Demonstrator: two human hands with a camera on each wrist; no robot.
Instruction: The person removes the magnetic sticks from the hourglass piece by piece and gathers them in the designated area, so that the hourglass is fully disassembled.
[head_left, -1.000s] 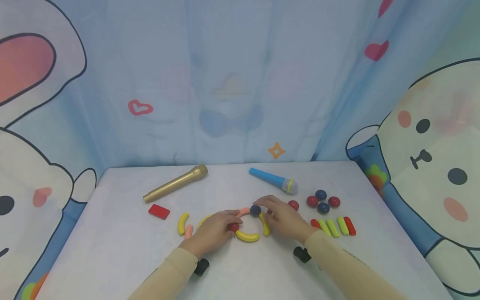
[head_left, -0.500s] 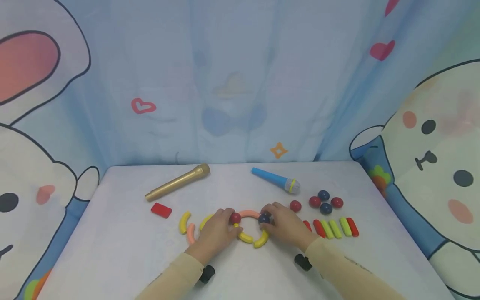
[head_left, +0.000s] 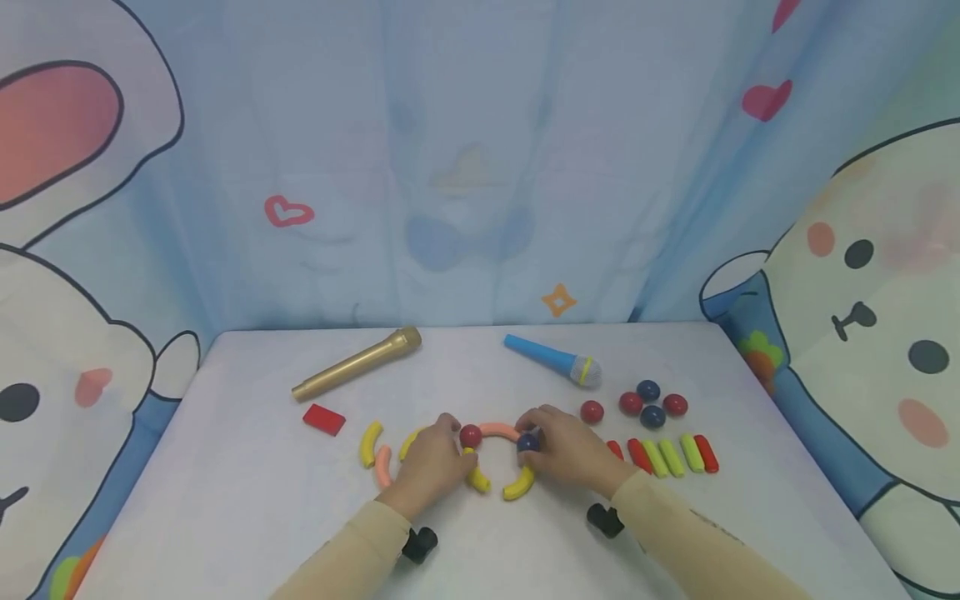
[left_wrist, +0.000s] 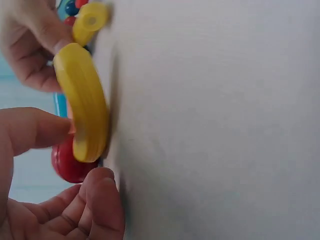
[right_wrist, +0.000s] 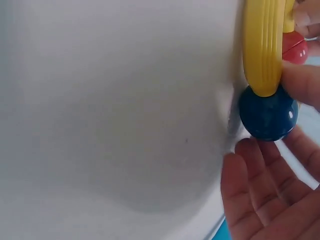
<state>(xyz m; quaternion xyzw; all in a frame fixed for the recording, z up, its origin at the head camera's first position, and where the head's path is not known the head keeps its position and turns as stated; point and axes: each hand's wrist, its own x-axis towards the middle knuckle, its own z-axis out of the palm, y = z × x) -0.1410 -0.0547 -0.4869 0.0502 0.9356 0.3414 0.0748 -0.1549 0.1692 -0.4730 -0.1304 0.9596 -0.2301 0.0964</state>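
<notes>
A red ball [head_left: 470, 436] and a dark blue ball [head_left: 528, 442] are joined by a pink curved stick [head_left: 498, 429] arching away from me. From the red ball a yellow curved stick [left_wrist: 87, 100] runs towards me. A second yellow curved stick [right_wrist: 262, 47] hangs off the blue ball, and a gap separates their near ends. My left hand [head_left: 431, 462] holds the red ball, its thumb against the yellow stick's end. With thumb and fingers my right hand [head_left: 570, 447] grips the blue ball where its yellow stick meets it.
Loose yellow [head_left: 371, 443] and pink [head_left: 383, 467] curved sticks lie left. Several red and blue balls [head_left: 652, 417] sit right, behind short green [head_left: 672, 458] and red sticks. Farther back are a gold microphone [head_left: 356, 364], a blue microphone [head_left: 551, 358] and a red block [head_left: 324, 419].
The ring of sticks has turned and come nearer me, the red ball rising to the far left, the blue ball moving right. The two yellow sticks' near ends have drawn apart.
</notes>
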